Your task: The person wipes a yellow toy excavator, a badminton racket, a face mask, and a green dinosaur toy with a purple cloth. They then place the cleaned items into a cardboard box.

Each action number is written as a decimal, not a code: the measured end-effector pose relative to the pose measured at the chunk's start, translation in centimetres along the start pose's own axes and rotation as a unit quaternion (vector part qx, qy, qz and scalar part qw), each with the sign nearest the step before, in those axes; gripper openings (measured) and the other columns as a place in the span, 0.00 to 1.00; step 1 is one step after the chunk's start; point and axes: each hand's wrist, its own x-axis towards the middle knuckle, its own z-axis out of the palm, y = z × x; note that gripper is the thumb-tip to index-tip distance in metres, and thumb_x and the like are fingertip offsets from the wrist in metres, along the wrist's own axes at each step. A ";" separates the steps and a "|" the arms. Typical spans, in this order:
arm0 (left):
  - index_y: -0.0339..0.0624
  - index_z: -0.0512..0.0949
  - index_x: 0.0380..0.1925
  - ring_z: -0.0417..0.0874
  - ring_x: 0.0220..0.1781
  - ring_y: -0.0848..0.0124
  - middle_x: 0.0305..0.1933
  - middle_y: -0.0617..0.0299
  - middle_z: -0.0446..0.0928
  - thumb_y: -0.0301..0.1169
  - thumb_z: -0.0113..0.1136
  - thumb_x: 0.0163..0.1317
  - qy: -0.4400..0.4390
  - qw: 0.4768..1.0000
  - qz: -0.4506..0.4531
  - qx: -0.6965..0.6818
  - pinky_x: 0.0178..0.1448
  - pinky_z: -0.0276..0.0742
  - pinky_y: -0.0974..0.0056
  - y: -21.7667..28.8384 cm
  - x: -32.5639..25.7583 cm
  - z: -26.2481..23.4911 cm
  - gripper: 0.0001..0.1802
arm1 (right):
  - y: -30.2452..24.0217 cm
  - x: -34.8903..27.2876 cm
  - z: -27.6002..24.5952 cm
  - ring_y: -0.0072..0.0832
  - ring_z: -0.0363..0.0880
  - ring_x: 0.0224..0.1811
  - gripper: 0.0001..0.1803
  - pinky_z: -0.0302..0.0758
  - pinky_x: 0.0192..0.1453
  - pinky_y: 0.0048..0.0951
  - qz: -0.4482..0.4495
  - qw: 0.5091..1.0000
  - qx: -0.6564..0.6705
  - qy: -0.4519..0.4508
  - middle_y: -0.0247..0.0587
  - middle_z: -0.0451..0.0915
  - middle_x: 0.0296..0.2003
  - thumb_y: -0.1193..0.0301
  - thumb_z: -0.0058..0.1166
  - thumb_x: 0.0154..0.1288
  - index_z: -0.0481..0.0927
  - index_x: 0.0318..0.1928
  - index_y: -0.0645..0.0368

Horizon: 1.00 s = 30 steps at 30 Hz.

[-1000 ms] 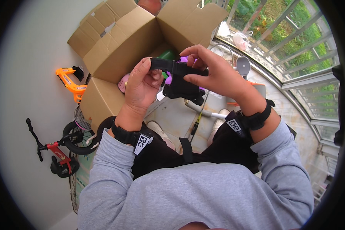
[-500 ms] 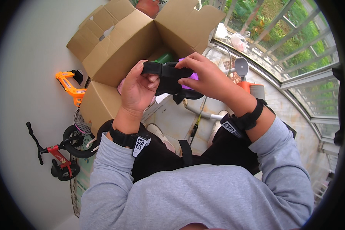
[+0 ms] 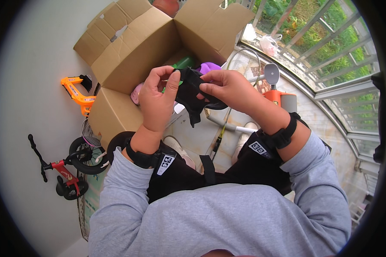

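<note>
Between my two hands hangs a black strapped pad (image 3: 188,95) with gaps in it, tilted, above the near side of an open cardboard box (image 3: 126,60). My left hand (image 3: 158,98) pinches its upper left edge between thumb and fingers. On the other side, my right hand (image 3: 228,88) grips it with thumb and forefinger; some fingertips show through a gap. Bits of green show beside my left fingers; I cannot tell whether they belong to the pad. Behind it in the box are a green object (image 3: 184,62), a purple object (image 3: 210,67) and a pink object (image 3: 136,94).
A red balance bike (image 3: 64,172) and an orange toy digger arm (image 3: 79,95) are at the left wall. A racket (image 3: 246,58) and an orange-and-grey appliance (image 3: 281,97) lie right of the box. A thin rod (image 3: 218,140) lies between my feet. A barred window (image 3: 317,43) is far right.
My left hand has turned and moved its hold on the pad, thumb now on top. The black pad has tilted and swung lower, uncovering more of the purple and pink objects.
</note>
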 end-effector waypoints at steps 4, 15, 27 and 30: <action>0.39 0.80 0.36 0.79 0.34 0.67 0.35 0.59 0.79 0.25 0.67 0.57 -0.053 0.970 0.190 0.143 0.37 0.75 0.66 0.3 -0.6 0.6 0.08 | 0.4 0.1 -0.1 0.16 0.79 0.36 0.15 0.74 0.40 0.19 0.001 1.000 -0.003 -0.012 0.33 0.83 0.35 0.66 0.53 0.71 0.79 0.49 0.66; 0.39 0.82 0.34 0.78 0.38 0.63 0.37 0.60 0.78 0.21 0.69 0.49 -0.097 0.905 0.344 0.232 0.40 0.75 0.62 0.9 -0.3 1.0 0.11 | 0.2 -0.2 -0.2 0.17 0.77 0.38 0.21 0.72 0.44 0.19 0.083 0.985 0.152 -0.005 0.32 0.82 0.36 0.54 0.51 0.72 0.80 0.48 0.61; 0.37 0.81 0.38 0.78 0.41 0.64 0.44 0.57 0.78 0.22 0.67 0.54 -0.103 0.924 0.315 0.191 0.44 0.76 0.64 0.9 -0.4 0.7 0.10 | -0.4 -0.4 -0.5 0.16 0.79 0.37 0.16 0.75 0.44 0.20 0.004 0.994 0.093 0.060 0.32 0.82 0.37 0.65 0.54 0.70 0.79 0.52 0.62; 0.36 0.80 0.39 0.79 0.41 0.69 0.43 0.57 0.78 0.27 0.60 0.64 -0.072 0.975 0.192 0.087 0.46 0.76 0.68 0.7 -0.7 0.7 0.07 | -0.5 -0.1 -0.6 0.17 0.77 0.33 0.12 0.76 0.40 0.20 -0.055 0.973 0.208 0.083 0.33 0.82 0.35 0.69 0.54 0.69 0.80 0.48 0.64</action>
